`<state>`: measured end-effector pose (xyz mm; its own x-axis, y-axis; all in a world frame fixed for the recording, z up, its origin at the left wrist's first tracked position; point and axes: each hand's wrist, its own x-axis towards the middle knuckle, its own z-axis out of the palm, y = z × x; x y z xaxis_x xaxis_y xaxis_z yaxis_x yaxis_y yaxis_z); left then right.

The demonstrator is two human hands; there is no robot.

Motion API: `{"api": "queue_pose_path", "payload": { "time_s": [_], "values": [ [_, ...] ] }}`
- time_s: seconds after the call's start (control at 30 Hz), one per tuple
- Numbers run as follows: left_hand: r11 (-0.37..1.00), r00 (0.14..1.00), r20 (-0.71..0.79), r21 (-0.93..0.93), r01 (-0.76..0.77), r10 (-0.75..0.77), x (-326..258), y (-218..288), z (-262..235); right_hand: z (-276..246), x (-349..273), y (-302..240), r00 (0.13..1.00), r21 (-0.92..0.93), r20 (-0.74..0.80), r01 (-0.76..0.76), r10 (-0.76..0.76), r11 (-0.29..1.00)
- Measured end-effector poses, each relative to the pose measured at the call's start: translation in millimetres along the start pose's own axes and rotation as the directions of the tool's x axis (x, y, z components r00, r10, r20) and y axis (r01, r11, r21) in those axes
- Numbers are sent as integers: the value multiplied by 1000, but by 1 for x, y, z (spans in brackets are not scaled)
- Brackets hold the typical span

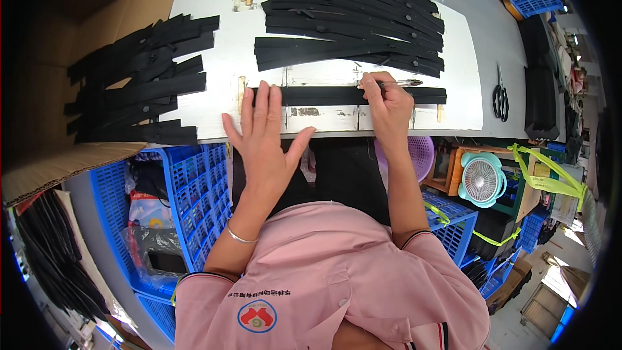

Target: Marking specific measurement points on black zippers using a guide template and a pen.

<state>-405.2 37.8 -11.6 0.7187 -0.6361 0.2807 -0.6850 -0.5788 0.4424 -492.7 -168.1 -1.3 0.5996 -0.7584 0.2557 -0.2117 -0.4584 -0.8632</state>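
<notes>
The left hand (265, 136) is lying open, fingers spread, across a flat, matte black strip (317, 96). The right hand (389, 110) is gripping a slender pen-like tool (407, 83).

Near the middle there were two hands, one left hand (264, 146) and one right hand (390, 107), with one pen (407, 83) and one black strip (317, 96). There were two heaps of other strips, one left heap (146, 84) in the upper left and one top heap (353, 16) in the upper middle, too many strips to count. The right side had one pair of scissors (500, 102) and one fan (482, 180).
</notes>
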Motion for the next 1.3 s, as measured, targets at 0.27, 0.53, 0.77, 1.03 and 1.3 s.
{"api": "queue_pose_path", "payload": {
  "time_s": [0.27, 0.53, 0.77, 1.03, 1.3],
  "values": [
    [950, 967, 88, -230, -212, 237, 8, 42, 17, -3, -1, -4, 996, -57, 64, -57, 60, 997],
    [957, 963, 106, -184, -226, 247, 12, 46, 22, -1, 1, -2, 998, -121, 25, 56, -53, 991],
    [959, 962, 127, -180, -217, 241, 13, 46, 21, -7, -3, 6, 997, 11, 74, 35, -36, 999],
    [960, 961, 128, -174, -221, 244, 14, 48, 21, -9, -3, 6, 989, -66, 121, 94, -85, 993],
    [966, 955, 180, -148, -210, 235, 14, 46, 21, -43, -13, -6, 995, 236, 98, -30, 7, 971]
  ]
}}
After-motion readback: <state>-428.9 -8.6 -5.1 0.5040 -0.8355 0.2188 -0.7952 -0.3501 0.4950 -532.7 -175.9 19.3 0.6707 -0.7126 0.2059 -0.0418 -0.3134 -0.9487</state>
